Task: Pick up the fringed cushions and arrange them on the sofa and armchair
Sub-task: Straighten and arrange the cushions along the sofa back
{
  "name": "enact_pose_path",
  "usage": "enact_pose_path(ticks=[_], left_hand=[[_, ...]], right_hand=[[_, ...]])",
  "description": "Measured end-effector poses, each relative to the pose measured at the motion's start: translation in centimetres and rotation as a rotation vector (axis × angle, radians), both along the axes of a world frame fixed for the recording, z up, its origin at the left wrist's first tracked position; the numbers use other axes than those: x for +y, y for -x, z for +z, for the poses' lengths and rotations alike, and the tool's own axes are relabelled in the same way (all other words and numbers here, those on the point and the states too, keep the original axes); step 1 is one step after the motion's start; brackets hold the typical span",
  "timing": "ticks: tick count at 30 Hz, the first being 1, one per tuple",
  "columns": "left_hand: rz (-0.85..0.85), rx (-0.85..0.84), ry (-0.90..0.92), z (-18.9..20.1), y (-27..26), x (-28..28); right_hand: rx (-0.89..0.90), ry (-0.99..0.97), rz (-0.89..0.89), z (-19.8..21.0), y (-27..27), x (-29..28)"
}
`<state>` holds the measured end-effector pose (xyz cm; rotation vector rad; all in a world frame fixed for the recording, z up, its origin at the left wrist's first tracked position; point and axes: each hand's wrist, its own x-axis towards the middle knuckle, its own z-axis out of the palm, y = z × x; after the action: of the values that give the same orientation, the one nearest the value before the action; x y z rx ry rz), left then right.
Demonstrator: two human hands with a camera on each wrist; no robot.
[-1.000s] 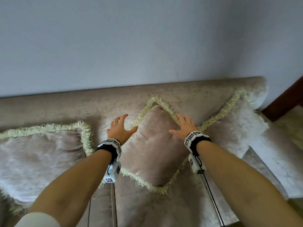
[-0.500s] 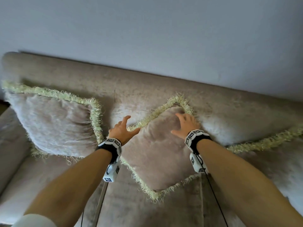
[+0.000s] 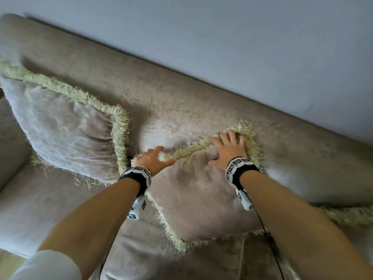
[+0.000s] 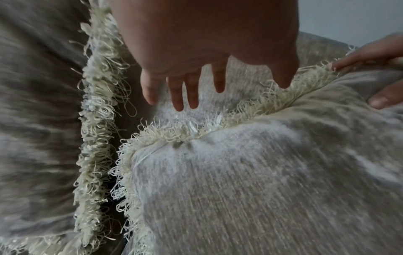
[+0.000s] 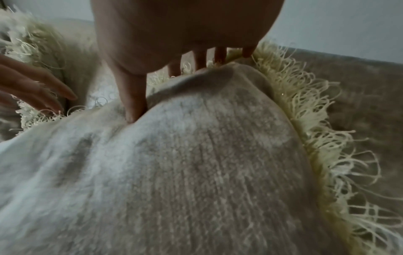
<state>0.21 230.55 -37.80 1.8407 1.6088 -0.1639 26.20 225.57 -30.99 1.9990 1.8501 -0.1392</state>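
Note:
A beige cushion with pale green fringe, the middle cushion (image 3: pixel 197 199) (image 4: pixel 261 172) (image 5: pixel 174 172), leans corner-up against the sofa back (image 3: pixel 181 93). My left hand (image 3: pixel 159 156) (image 4: pixel 207 82) straddles its upper left edge: straight fingers reach behind the fringe, and the thumb lies on the front. My right hand (image 3: pixel 226 146) (image 5: pixel 185 72) lies spread on the top corner, fingertips on the fringe. Its thumb dents the fabric. A second fringed cushion (image 3: pixel 64 134) (image 4: pixel 32 120) leans to the left, almost touching the middle one.
The fringe of a third cushion (image 3: pixel 347 216) shows at the right edge. The sofa's padded armrest (image 3: pixel 10 138) rises at the far left. A plain grey wall (image 3: pixel 242 37) stands directly behind the sofa back. The seat (image 3: pixel 50 209) lies bare in front of the left cushion.
My right hand has slid up to the middle cushion's top corner. My left fingers have slipped behind its upper left edge. The head view has swung left and tilted.

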Motion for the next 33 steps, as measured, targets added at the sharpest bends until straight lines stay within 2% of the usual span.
enact_pose_path(ticks=[9, 12, 16, 18, 22, 29, 33], left_hand=[[0.023, 0.068, 0.209, -3.9, -1.4, 0.0], [-0.052, 0.116, 0.193, -4.3, -1.4, 0.1], [-0.198, 0.272, 0.186, -4.6, -0.7, 0.4], [-0.25, 0.333, 0.156, -4.3, -0.9, 0.1], [-0.322, 0.354, 0.006, -3.3, -2.4, -1.2], [-0.301, 0.15, -0.044, -1.9, -7.9, -6.3], [-0.363, 0.174, -0.176, -0.6, -10.2, -9.5]], right_hand=[[-0.074, 0.092, 0.014, -1.1, 0.6, 1.7], [-0.071, 0.129, 0.013, -1.5, 0.8, 1.7], [-0.061, 0.226, 0.01, -2.0, 0.6, 1.5], [-0.025, 0.301, -0.023, -2.1, 0.2, 1.3], [0.016, 0.401, -0.095, -1.6, -1.4, -0.1], [0.025, 0.464, -0.24, -1.7, -7.0, -7.0], [-0.003, 0.489, -0.253, -1.7, -9.1, -11.2]])
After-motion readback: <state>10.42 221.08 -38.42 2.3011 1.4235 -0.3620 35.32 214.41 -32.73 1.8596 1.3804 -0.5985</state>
